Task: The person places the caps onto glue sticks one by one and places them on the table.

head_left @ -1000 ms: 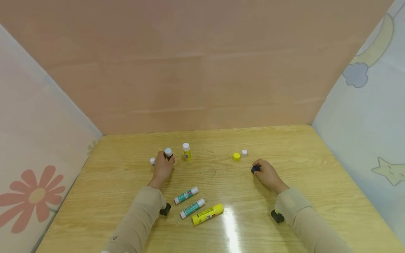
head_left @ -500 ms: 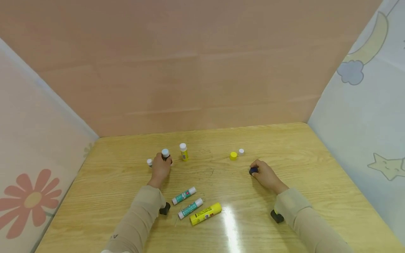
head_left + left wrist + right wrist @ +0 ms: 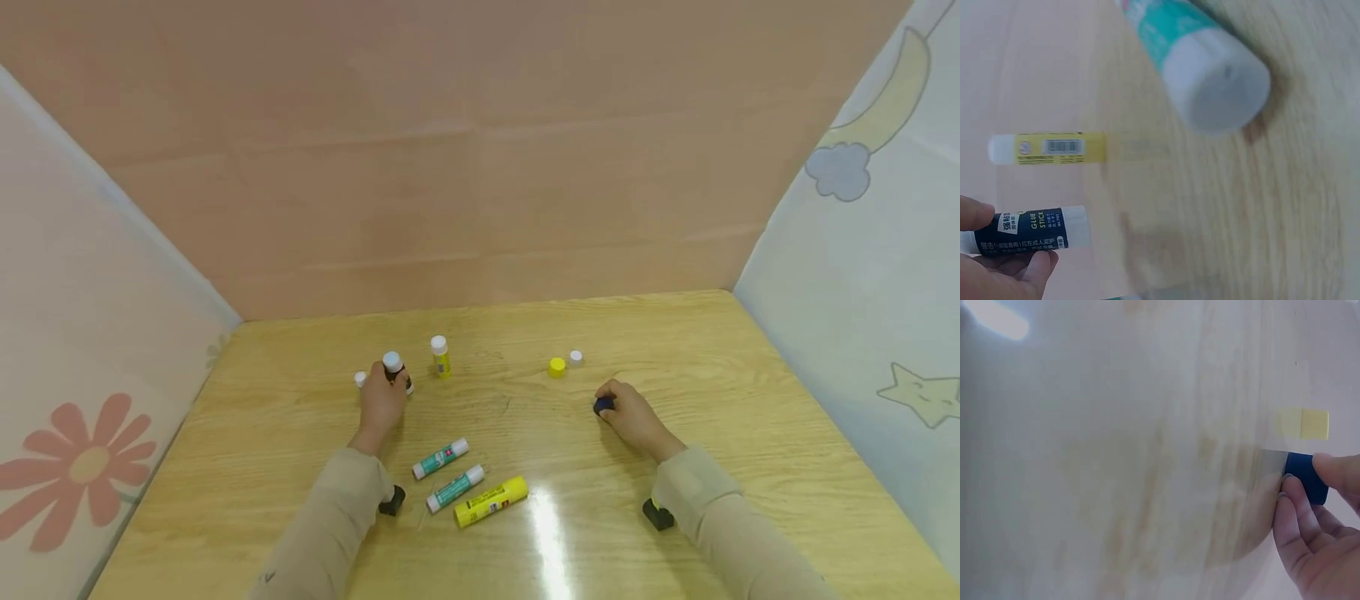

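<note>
My left hand [image 3: 382, 404] grips a dark navy glue stick [image 3: 1021, 231] with white ends, held nearly upright. In the left wrist view its lower end appears slightly above the table. Right of it stands a yellow glue stick [image 3: 442, 360] with a white cap. A small white-topped item [image 3: 361, 379], mostly hidden, is just left of the same hand. My right hand [image 3: 633, 417] pinches a dark blue cap [image 3: 1307, 478] between thumb and fingers, low over the table. Beyond that hand a yellow cap [image 3: 557, 367] and a white cap [image 3: 576, 357] sit side by side.
Between my forearms lie a green glue stick [image 3: 440, 459], another green glue stick [image 3: 455, 488] and a larger yellow glue stick [image 3: 491, 502]. The wooden table [image 3: 675, 342] ends at a tan back wall [image 3: 480, 167], with printed panels on both sides.
My left hand has shifted slightly toward me with the navy glue stick, so more of its body shows. The right hand keeps its pinch on the blue cap. The view wobbles a little.
</note>
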`<control>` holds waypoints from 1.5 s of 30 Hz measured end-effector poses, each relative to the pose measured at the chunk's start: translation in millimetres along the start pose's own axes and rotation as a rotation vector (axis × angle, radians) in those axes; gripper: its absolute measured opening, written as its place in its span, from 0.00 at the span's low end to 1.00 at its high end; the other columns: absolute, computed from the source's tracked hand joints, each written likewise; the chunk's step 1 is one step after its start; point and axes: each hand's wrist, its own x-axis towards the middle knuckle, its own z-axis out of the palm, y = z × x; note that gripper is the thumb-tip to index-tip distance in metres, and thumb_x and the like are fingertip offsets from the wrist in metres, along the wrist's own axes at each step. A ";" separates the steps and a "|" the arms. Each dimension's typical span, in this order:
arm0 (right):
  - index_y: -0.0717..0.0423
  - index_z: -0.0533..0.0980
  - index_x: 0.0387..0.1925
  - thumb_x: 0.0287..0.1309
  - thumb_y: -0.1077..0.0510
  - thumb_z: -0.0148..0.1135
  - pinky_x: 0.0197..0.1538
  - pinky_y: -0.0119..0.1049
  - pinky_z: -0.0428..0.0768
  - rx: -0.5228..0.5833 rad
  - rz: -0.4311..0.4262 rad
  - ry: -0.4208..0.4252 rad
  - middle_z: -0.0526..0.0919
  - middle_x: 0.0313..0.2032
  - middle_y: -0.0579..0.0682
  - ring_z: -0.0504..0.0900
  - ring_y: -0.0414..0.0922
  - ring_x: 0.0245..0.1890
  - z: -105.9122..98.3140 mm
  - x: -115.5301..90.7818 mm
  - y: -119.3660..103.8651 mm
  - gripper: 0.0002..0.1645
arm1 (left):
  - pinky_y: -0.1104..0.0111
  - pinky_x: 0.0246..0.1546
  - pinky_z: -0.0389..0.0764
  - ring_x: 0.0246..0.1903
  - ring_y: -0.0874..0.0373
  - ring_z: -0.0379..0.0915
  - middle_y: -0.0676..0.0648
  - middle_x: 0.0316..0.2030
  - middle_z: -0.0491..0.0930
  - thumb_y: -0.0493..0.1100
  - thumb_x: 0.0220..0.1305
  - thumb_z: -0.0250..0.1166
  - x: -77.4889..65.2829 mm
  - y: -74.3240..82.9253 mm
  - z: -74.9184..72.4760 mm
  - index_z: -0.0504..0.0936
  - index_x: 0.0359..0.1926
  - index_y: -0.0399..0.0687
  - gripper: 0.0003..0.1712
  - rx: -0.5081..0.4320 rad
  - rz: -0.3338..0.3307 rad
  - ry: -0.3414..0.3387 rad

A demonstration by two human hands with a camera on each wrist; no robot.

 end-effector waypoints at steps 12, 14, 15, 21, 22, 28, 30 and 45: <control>0.70 0.67 0.49 0.60 0.68 0.52 0.24 0.29 0.71 0.145 -0.037 0.020 0.72 0.47 0.67 0.70 0.42 0.25 1.7 -6.2 -18.8 0.16 | 0.53 0.43 0.74 0.46 0.41 0.72 0.31 0.44 0.74 0.43 0.68 0.50 -28.7 6.5 -10.9 0.66 0.48 0.29 0.18 -0.060 0.041 -0.011; 0.70 0.68 0.49 0.59 0.68 0.53 0.24 0.28 0.70 0.148 -0.060 0.025 0.73 0.47 0.67 0.70 0.42 0.25 2.8 -6.8 -25.8 0.16 | 0.52 0.46 0.73 0.48 0.39 0.71 0.29 0.46 0.72 0.43 0.69 0.49 -31.7 5.9 -11.7 0.64 0.50 0.29 0.19 -0.068 0.048 -0.029; 0.71 0.68 0.49 0.59 0.68 0.53 0.24 0.28 0.70 0.152 -0.068 0.025 0.73 0.47 0.67 0.71 0.43 0.25 3.2 -7.3 -29.1 0.16 | 0.51 0.47 0.73 0.50 0.38 0.70 0.29 0.48 0.71 0.43 0.70 0.48 -32.9 5.2 -12.0 0.63 0.51 0.28 0.19 -0.079 0.052 -0.037; 0.72 0.67 0.50 0.59 0.67 0.54 0.26 0.29 0.72 0.172 -0.086 0.027 0.73 0.46 0.66 0.73 0.48 0.28 3.3 -12.9 -36.5 0.17 | 0.49 0.52 0.70 0.53 0.37 0.66 0.28 0.50 0.70 0.44 0.70 0.47 -34.1 4.2 -11.4 0.62 0.51 0.27 0.21 -0.126 0.107 -0.054; 0.71 0.67 0.50 0.60 0.67 0.54 0.26 0.29 0.72 0.173 -0.089 0.029 0.73 0.46 0.66 0.73 0.47 0.29 3.2 -13.7 -36.6 0.17 | 0.49 0.53 0.69 0.54 0.38 0.66 0.29 0.50 0.70 0.45 0.70 0.47 -34.0 4.4 -11.5 0.62 0.51 0.28 0.22 -0.133 0.108 -0.068; 0.71 0.68 0.49 0.60 0.66 0.54 0.28 0.29 0.73 0.185 -0.110 0.041 0.74 0.45 0.65 0.72 0.45 0.30 1.7 -18.1 -39.4 0.17 | 0.50 0.52 0.69 0.53 0.41 0.67 0.34 0.49 0.70 0.49 0.69 0.48 -35.8 7.9 -9.2 0.63 0.53 0.33 0.23 -0.155 0.105 -0.160; 0.71 0.68 0.49 0.60 0.66 0.55 0.28 0.29 0.73 0.190 -0.112 0.040 0.74 0.45 0.65 0.73 0.45 0.30 1.2 -19.3 -40.3 0.17 | 0.51 0.50 0.70 0.51 0.42 0.68 0.35 0.48 0.71 0.49 0.69 0.49 -36.4 8.9 -7.6 0.64 0.53 0.34 0.22 -0.157 0.107 -0.171; 0.70 0.68 0.49 0.60 0.66 0.54 0.31 0.30 0.76 0.235 -0.103 0.021 0.74 0.46 0.65 0.75 0.48 0.32 1.8 -19.1 -46.2 0.17 | 0.52 0.52 0.70 0.55 0.42 0.67 0.34 0.54 0.70 0.47 0.69 0.49 -44.6 9.7 -6.8 0.63 0.55 0.35 0.22 -0.181 0.110 -0.282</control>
